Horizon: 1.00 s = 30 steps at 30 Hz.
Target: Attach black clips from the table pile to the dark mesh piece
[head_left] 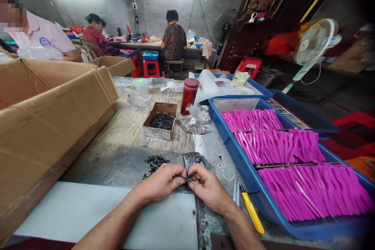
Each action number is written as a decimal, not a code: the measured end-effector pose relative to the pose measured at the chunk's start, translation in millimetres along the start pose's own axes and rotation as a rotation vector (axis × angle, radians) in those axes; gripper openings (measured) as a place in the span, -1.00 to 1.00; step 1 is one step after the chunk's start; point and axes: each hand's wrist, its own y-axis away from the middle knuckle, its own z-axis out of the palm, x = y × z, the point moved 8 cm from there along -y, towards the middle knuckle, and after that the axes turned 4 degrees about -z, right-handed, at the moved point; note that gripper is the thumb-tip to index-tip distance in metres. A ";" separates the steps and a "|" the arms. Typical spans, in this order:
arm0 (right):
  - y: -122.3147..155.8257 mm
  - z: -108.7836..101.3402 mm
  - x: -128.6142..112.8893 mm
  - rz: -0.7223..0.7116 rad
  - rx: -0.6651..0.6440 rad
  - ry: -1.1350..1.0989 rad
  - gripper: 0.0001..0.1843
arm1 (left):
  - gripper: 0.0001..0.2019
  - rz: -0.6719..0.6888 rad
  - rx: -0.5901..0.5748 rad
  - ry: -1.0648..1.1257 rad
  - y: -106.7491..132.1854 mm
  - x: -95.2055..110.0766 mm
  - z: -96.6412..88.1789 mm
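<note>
My left hand (164, 181) and my right hand (206, 187) meet at the table's front middle, fingers pinched together on a small dark piece (185, 180) between them. A loose heap of small black parts (154, 163) lies just beyond my left hand. A crumpled plastic bag of dark parts (195, 160) sits right behind my right hand's fingertips. A small cardboard box of black parts (161, 121) stands farther back.
A blue tray (234, 152) with rows of pink plastic pieces is at right; a yellow-handled tool (252, 213) lies beside it. Large cardboard box (49, 121) at left. Red cup (189, 95), white sheet (96, 215). Three people sit at the back and left.
</note>
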 end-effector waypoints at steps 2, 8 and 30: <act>0.2 0.7 0.9 0.003 -0.004 -0.005 -0.79 | -0.88 0.002 -0.003 0.001 -0.1 0.4 0.2; 0.2 1.8 1.0 0.004 -0.019 0.002 -0.80 | -0.88 0.021 0.005 0.006 -0.1 -0.6 1.7; -0.1 3.3 5.3 0.033 -0.035 -0.046 -0.81 | -0.87 0.082 0.017 -0.047 1.1 2.9 3.0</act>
